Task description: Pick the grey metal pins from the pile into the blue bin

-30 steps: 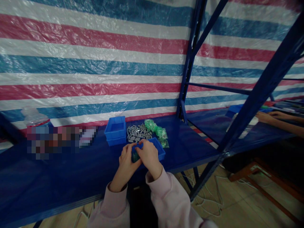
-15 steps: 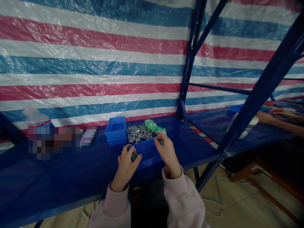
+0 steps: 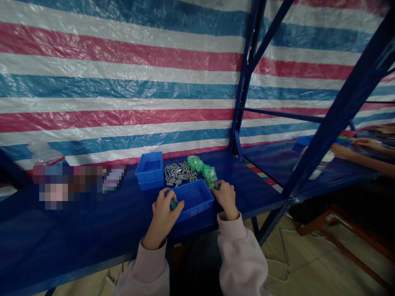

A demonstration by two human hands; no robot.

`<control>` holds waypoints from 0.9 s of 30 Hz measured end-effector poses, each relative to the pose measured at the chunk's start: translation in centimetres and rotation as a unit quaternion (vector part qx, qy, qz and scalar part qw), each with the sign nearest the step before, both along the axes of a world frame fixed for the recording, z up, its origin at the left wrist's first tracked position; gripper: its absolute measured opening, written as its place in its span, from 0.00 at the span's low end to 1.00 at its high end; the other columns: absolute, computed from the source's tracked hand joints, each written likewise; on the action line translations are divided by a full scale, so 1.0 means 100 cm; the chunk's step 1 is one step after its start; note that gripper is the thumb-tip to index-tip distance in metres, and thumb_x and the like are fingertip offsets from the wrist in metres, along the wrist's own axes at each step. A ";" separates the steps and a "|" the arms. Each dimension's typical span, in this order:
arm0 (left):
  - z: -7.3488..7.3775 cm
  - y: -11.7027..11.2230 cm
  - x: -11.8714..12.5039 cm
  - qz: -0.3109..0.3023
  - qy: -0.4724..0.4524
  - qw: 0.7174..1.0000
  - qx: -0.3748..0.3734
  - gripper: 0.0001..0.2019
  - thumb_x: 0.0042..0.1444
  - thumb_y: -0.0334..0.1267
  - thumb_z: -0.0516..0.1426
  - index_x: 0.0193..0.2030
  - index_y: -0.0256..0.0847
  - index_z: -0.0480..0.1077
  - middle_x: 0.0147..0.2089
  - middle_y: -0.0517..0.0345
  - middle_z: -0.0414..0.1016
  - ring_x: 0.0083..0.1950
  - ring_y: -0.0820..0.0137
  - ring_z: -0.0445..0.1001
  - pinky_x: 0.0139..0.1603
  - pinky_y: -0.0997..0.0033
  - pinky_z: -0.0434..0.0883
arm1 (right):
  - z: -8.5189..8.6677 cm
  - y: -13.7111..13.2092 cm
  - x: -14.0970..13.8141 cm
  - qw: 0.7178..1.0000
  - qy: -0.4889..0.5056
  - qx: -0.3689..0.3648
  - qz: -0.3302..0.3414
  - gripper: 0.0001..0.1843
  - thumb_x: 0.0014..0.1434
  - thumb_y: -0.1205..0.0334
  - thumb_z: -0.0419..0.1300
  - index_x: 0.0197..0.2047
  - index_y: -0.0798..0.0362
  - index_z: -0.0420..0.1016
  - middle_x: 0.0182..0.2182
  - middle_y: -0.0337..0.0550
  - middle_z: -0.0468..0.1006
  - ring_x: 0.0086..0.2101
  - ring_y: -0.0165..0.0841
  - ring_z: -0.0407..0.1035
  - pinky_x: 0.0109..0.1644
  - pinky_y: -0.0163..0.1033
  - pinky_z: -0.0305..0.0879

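My left hand [image 3: 162, 210] is curled at the left end of a shallow blue bin [image 3: 205, 200], with a small dark green object [image 3: 173, 204] between thumb and fingers; its exact kind does not show. Beyond the bin's right end, my right hand [image 3: 227, 196] has its fingers drawn together at the table, beside the green plastic bags [image 3: 210, 172]. Something small and dark is at those fingertips, too small to name. Behind the bin lies a heap of small grey metal cylinders [image 3: 177, 172], with the green bags along its right side.
Stacked blue bins [image 3: 149, 168] stand left of the heap. A plastic bottle [image 3: 46, 154] and blurred items are at the far left. A blue metal post [image 3: 333, 102] rises on the right; beyond it another person's hands [image 3: 365, 144] work near a blue bin. Striped sheeting hangs behind.
My right hand has moved right and down, from above the bin's right end to the table beside the bags. The bin's inside now shows more. My left hand has barely moved.
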State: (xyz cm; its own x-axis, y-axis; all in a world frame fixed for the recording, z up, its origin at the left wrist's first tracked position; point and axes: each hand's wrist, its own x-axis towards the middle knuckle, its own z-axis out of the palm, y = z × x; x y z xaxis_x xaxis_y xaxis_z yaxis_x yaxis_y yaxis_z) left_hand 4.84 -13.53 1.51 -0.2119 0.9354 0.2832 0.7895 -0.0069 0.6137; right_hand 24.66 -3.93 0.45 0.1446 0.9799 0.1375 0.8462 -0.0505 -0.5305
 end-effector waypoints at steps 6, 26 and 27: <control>-0.001 0.001 0.000 0.000 0.004 1.000 0.001 0.07 0.54 0.43 0.51 0.31 0.43 0.60 0.52 0.54 0.61 0.56 0.59 0.63 0.53 0.50 0.59 | 0.004 0.000 0.005 0.975 0.178 0.129 0.016 0.08 0.54 0.63 0.54 0.35 0.56 0.70 0.32 0.47 0.77 0.34 0.36 0.71 0.39 0.37 0.62; -0.002 -0.002 0.000 -0.008 -0.021 1.000 0.010 0.13 0.51 0.40 0.52 0.45 0.46 0.60 0.51 0.54 0.63 0.54 0.60 0.64 0.53 0.51 0.59 | 0.035 -0.057 -0.063 0.947 0.027 0.046 0.316 0.06 0.53 0.67 0.53 0.32 0.51 0.71 0.26 0.39 0.75 0.29 0.31 0.69 0.31 0.32 0.55; -0.002 -0.002 0.000 -0.006 -0.027 1.000 0.015 0.16 0.50 0.40 0.52 0.48 0.46 0.59 0.52 0.53 0.62 0.56 0.59 0.63 0.54 0.51 0.59 | 0.037 -0.058 -0.062 0.946 0.000 0.043 0.323 0.08 0.55 0.66 0.52 0.35 0.50 0.72 0.27 0.40 0.76 0.30 0.32 0.70 0.32 0.33 0.55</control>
State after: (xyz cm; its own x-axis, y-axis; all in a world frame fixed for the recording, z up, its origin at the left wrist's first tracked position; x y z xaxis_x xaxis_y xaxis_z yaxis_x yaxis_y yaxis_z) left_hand 4.88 -13.75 1.31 -0.2154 0.9296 0.2990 0.7554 -0.0354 0.6543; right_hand 18.44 -9.69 4.11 -0.4796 0.8493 0.2206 0.6858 0.5196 -0.5096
